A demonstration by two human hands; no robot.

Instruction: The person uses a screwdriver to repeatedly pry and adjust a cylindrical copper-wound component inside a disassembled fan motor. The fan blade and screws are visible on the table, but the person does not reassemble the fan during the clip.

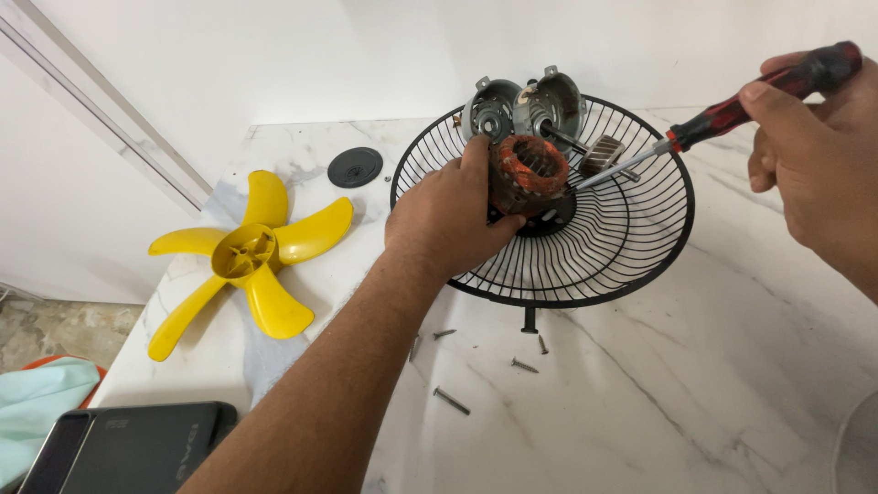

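Note:
My left hand [448,220] grips a fan motor stator with orange copper windings [529,171], held over the hub of a black wire fan guard [631,242] lying on the white marble table [695,366]. In my right hand [814,146] is a red-and-black screwdriver [732,112]; its metal tip points at the stator's right side. Two grey metal motor housing halves [526,105] rest on the guard's far rim, with a rotor and shaft [599,154] beside them.
A yellow five-blade fan propeller [249,256] lies at the left. A round black cap [355,166] sits behind it. Several loose screws [494,361] lie near the guard's front. A dark flat device [128,448] is at the bottom left corner.

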